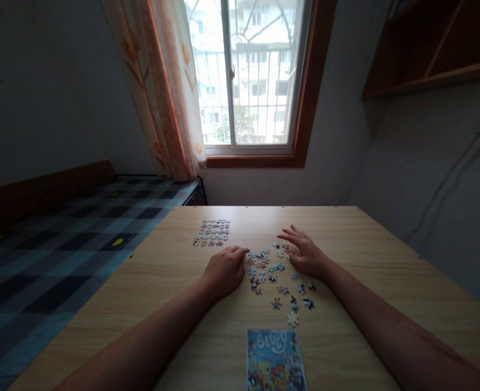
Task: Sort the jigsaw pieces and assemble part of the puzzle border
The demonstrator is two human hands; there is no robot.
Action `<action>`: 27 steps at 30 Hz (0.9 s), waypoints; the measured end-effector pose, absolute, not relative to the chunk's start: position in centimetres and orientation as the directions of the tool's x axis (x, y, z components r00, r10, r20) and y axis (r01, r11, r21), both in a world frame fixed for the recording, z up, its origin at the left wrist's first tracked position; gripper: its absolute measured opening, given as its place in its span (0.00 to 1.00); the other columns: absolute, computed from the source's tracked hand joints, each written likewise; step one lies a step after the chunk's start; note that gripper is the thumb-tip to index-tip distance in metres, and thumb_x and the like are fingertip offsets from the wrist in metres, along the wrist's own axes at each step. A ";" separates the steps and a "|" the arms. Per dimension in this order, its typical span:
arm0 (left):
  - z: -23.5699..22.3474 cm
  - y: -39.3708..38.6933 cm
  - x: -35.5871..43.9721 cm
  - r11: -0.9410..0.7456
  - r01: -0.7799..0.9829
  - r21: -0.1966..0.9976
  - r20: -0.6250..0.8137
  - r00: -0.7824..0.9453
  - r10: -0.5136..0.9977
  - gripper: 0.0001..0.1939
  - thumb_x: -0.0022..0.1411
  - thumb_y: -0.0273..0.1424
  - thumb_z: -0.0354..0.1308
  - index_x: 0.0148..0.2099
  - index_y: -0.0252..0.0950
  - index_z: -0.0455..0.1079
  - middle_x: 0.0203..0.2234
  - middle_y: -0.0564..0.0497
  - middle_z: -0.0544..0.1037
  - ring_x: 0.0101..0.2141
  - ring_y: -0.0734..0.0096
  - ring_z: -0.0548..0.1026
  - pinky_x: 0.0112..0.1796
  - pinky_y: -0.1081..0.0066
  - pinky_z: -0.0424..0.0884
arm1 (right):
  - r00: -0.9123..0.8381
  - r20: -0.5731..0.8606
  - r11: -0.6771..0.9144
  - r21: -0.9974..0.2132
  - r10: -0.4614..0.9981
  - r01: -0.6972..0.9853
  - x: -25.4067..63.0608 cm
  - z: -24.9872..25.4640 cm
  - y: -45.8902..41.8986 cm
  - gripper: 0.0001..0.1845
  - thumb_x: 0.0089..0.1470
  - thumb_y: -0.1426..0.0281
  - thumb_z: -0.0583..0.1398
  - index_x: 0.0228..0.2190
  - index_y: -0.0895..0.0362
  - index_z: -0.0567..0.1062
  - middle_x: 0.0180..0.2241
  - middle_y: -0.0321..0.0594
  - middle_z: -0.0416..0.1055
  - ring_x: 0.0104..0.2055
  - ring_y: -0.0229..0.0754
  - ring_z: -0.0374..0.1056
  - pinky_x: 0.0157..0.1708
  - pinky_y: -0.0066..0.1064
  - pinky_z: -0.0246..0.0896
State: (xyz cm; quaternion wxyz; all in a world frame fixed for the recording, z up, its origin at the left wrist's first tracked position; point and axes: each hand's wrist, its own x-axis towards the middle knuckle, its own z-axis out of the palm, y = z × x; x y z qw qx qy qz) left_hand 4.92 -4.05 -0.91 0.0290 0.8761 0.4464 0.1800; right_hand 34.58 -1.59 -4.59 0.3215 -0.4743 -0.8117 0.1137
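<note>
- On my remote feed, L grip (pixel 225 269) lay palm-down on the surface (pixel 162 282), at L edge of loose puzzle pcs (pixel 263 276). Fingers bunched; couldn't tell if it pinched a pc, underside hidden.
- R grip (pixel 305 252) was released, fingers spread, by the R side of same pcs; I saw no pc btwn fingers.
- Hands flanked the loose pcs, prob. so both could reach in w/o blocking the middle.
- Loose pcs: scattered mid-surface, some bunched near L grip; a pale pc (pixel 292 319) lay nearest the card.
- Rowed pcs (pixel 213 238) sat beyond L grip, far L; prob. lined up apart so shapes read easily & didn't mix w/ the rest.
- BLUEY-printed card (pixel 276 361) lay pic-up, near side, btwn forearms; prob. there for quick viewing.
</note>
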 end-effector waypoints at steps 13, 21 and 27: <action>-0.9 -4.1 5.0 -0.599 0.777 0.196 0.290 0.537 0.792 0.18 0.66 0.27 0.49 0.55 0.38 0.71 0.48 0.46 0.78 0.48 0.60 0.75 0.48 0.61 0.72 | -0.408 0.391 0.561 -0.482 0.825 0.672 34.7 -4.2 -1.8 0.33 0.56 0.67 0.60 0.63 0.49 0.65 0.64 0.47 0.60 0.70 0.58 0.42 0.65 0.62 0.36; -1.0 -4.0 4.9 -0.608 0.769 0.196 0.305 0.542 0.783 0.16 0.67 0.29 0.49 0.55 0.38 0.71 0.48 0.46 0.78 0.48 0.60 0.74 0.49 0.61 0.71 | -0.403 0.392 0.551 -0.422 0.827 0.720 33.4 -3.9 -2.4 0.36 0.56 0.56 0.63 0.64 0.48 0.62 0.65 0.46 0.58 0.71 0.60 0.38 0.64 0.66 0.28; -0.7 -4.3 5.1 -0.602 0.775 0.192 0.294 0.540 0.789 0.18 0.67 0.38 0.53 0.55 0.38 0.71 0.48 0.45 0.77 0.48 0.58 0.74 0.48 0.60 0.71 | -0.373 0.346 0.498 -0.421 0.861 0.758 32.4 -4.2 -2.4 0.40 0.52 0.60 0.65 0.64 0.47 0.61 0.65 0.46 0.58 0.71 0.62 0.37 0.63 0.69 0.27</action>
